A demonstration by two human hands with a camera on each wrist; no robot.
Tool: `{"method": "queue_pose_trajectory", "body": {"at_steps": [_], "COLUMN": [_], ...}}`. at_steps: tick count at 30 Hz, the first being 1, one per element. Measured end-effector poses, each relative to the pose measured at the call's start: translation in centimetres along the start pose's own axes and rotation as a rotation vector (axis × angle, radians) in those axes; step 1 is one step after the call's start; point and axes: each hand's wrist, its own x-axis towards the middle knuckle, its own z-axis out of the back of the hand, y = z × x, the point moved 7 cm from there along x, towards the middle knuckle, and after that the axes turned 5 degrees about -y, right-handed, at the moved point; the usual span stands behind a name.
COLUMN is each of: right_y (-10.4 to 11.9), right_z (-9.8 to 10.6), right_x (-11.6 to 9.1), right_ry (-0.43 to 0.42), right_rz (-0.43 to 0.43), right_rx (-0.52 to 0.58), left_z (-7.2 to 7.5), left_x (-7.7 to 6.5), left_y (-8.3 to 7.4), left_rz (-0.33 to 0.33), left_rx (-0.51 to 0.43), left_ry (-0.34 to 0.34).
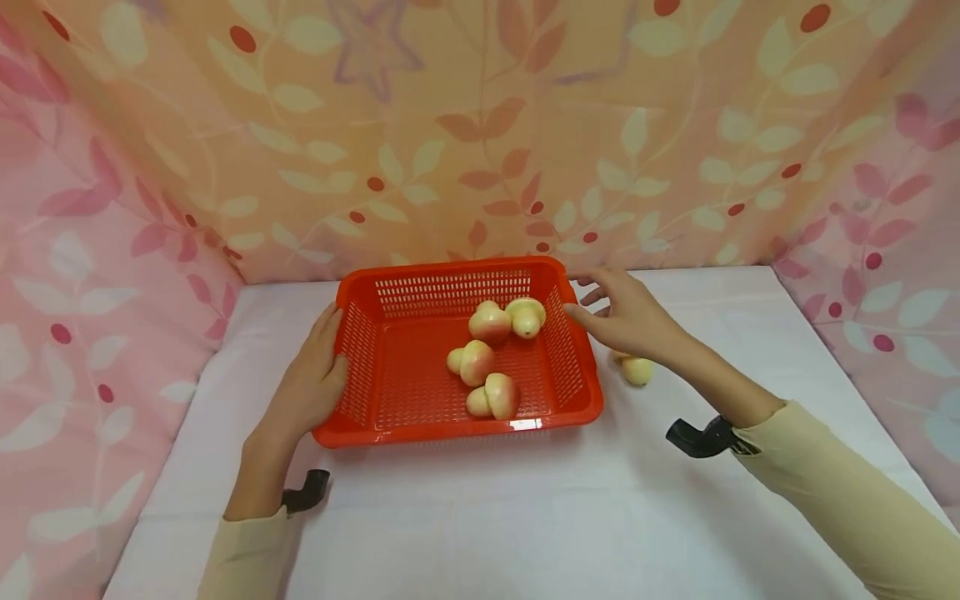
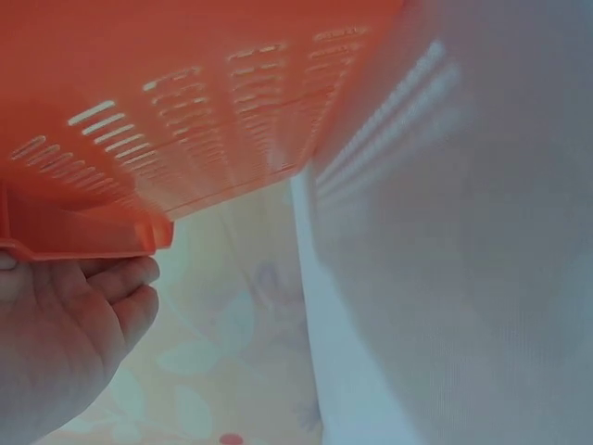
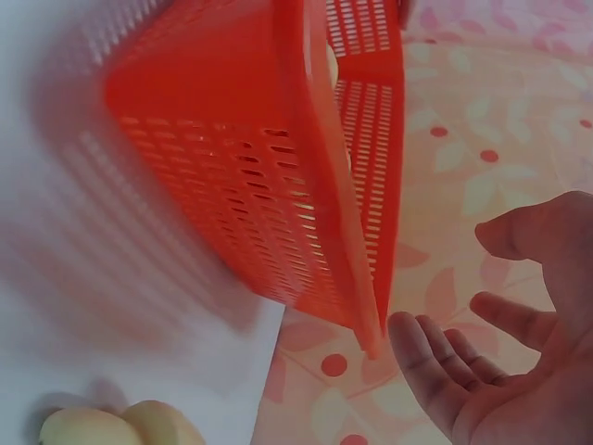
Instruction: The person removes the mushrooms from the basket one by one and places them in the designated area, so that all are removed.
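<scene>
A red plastic basket (image 1: 420,435) with slotted walls stands on the white-covered table. Several toy mushrooms, cream with a pink blush, lie in its right half, one of them (image 1: 502,396) by the near wall. My left hand (image 1: 309,383) holds the basket's left rim; in the left wrist view its fingers (image 2: 134,311) lie under the rim's edge. Beside the right rim is my right hand (image 1: 633,317), thumb and fingers spread, holding nothing. The right wrist view shows a small gap between it and the rim. Another toy mushroom (image 1: 637,371) lies on the table, partly hidden below the right hand.
The white table (image 1: 465,517) extends in front of the basket and to both sides. A floral cloth (image 1: 480,150) hangs right behind the table, with pink floral cloths at left and right. A black curved piece (image 1: 701,437) sits at each wrist.
</scene>
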Motion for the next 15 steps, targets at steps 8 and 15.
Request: {"method": "queue_pose_trajectory", "body": {"at_steps": [8, 15], "right_y": [0.5, 0.8], "right_z": [-0.7, -1.6], "right_x": [1.4, 2.7], "right_ry": [0.056, 0.093], "right_rz": [0.019, 0.043], "right_rx": [-0.031, -0.07], "left_z": [-0.2, -0.2], "left_x": [0.3, 0.1], "left_y": [-0.2, -0.3], "left_rz": [-0.026, -0.024], "left_rx": [-0.004, -0.018], "left_ry": [-0.012, -0.01]}}
